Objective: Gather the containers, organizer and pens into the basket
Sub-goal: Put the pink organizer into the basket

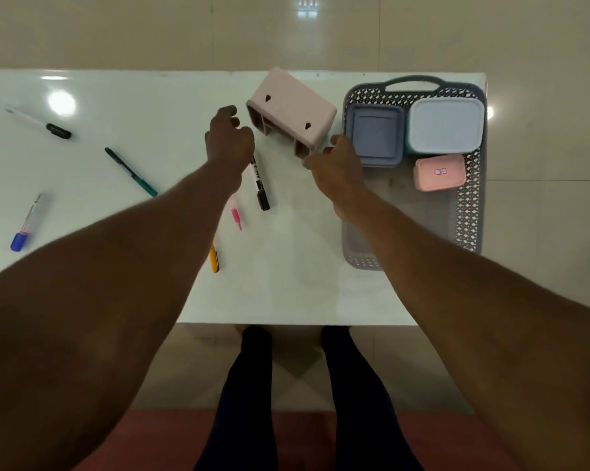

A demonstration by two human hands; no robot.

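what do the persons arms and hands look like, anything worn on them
Both arms are bare from hands to the frame edge: no sleeves, gloves, watch or rings visible on the left hand or right hand. Dark trousers show below the table.

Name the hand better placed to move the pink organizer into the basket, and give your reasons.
Probably the right hand. It sits by the near end of the pink organizer, between it and the basket, so the carry would be short. The left hand is on the organizer's far side from the basket, over a black-capped pen.
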